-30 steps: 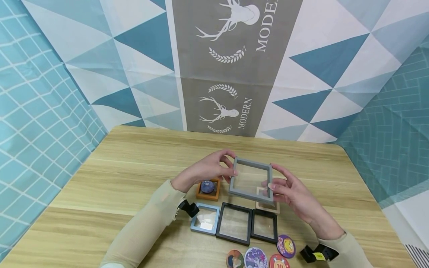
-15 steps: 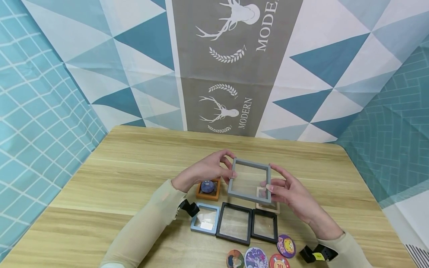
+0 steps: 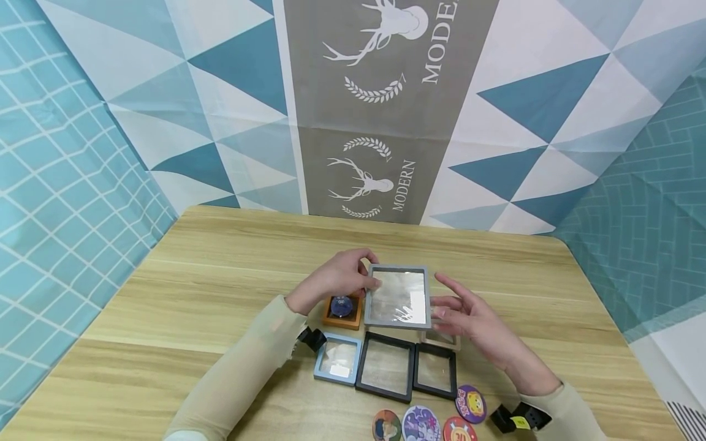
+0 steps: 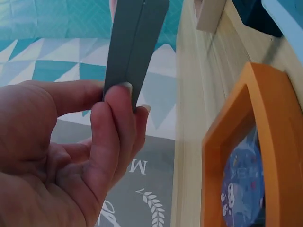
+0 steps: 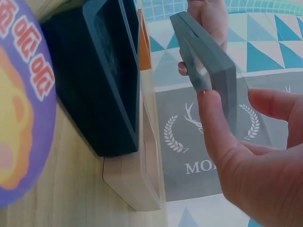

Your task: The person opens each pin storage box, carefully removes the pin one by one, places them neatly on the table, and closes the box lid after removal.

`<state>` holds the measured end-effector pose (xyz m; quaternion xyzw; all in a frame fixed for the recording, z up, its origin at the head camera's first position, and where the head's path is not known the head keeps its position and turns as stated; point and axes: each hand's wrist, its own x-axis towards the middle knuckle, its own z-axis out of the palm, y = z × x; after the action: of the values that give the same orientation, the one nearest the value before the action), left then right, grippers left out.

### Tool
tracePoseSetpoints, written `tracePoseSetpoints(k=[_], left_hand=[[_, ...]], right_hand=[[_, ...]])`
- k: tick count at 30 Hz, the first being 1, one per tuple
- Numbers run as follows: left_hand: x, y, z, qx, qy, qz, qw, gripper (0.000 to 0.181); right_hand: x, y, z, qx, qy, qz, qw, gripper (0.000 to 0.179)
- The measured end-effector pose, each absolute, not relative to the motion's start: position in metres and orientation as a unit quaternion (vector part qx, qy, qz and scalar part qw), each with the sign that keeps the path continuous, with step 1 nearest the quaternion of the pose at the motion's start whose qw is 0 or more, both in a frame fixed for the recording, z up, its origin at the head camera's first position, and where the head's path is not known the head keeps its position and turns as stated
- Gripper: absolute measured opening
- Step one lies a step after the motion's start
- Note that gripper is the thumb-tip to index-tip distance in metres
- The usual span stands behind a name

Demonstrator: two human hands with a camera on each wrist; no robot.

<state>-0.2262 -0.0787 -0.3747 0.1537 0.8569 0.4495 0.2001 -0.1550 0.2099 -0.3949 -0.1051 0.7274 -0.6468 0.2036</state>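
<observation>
My left hand (image 3: pixel 344 272) pinches the left edge of a grey display frame (image 3: pixel 397 326) with clear film, held up above the table. In the left wrist view, the thumb and fingers press on the two sides of the frame's rim (image 4: pixel 134 42). At the opposite edge is my right hand (image 3: pixel 474 315), its fingers spread and its index finger off the frame. The right wrist view has the right thumb (image 5: pixel 215 118) at the grey rim. Below and behind the raised frame stands a beige frame (image 3: pixel 449 343), partly hidden.
An orange frame (image 3: pixel 326 320) with a blue round badge (image 3: pixel 341 305) stands by the left hand. Nearer lie a light blue frame (image 3: pixel 318 367), a large black frame (image 3: pixel 383 395) and a smaller black frame (image 3: pixel 453 373). Several round badges (image 3: pixel 421 424) lie at the front edge.
The grey frame has shifted left and turned to face the camera more squarely, so its film now reflects light. The right fingers have loosened from its right edge.
</observation>
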Motion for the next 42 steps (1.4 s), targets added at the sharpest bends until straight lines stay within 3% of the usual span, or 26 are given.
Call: tracePoseSetpoints(k=[8,15,32,42], left_hand=[[-0.232,-0.082,-0.379,0.128,0.911,0.356,0.167,0.035],[-0.234,-0.080,-0.388,0.131,0.911,0.353,0.168,0.036],[-0.229,-0.072,-0.390,0.187,0.930,0.256,0.186,0.062],[-0.221,-0.094,-0.379,0.237,0.939,0.167,0.186,0.072]], right_hand=[[-0.157,0.212,-0.393,-0.104,0.738,-0.639,0.191,0.070],[-0.158,0.213,-0.391,-0.104,0.740,-0.641,0.178,0.068],[-0.157,0.216,-0.390,-0.088,0.728,-0.655,0.183,0.068],[-0.158,0.217,-0.391,-0.089,0.730,-0.652,0.184,0.069]])
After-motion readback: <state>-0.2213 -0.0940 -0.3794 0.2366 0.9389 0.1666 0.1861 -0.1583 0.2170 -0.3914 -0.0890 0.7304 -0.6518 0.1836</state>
